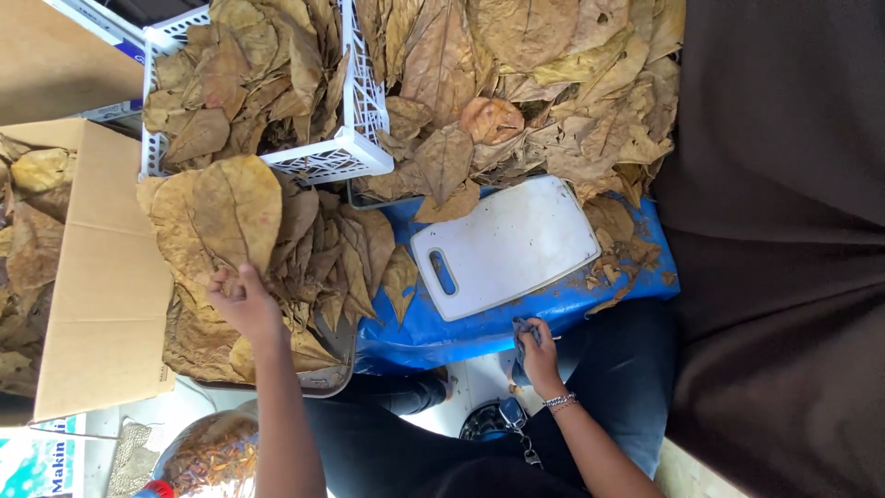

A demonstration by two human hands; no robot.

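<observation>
My left hand (241,300) rests on a heap of dry brown leaves (313,254) and pinches the lower edge of one large dry leaf (235,210) that lies on top. My right hand (537,346), with a bracelet at the wrist, is closed around a small grey-blue object (522,330) at the near edge of a blue sheet (442,332); what the object is cannot be made out. A white cutting board (505,244) with a handle slot lies on the blue sheet just beyond my right hand.
A white plastic basket (355,138) full of dry leaves stands behind the heap. More leaves (553,83) are piled at the back. An open cardboard box (101,277) holding leaves is at the left. A metal tray (336,373) lies under the heap. Dark cloth (784,231) covers the right side.
</observation>
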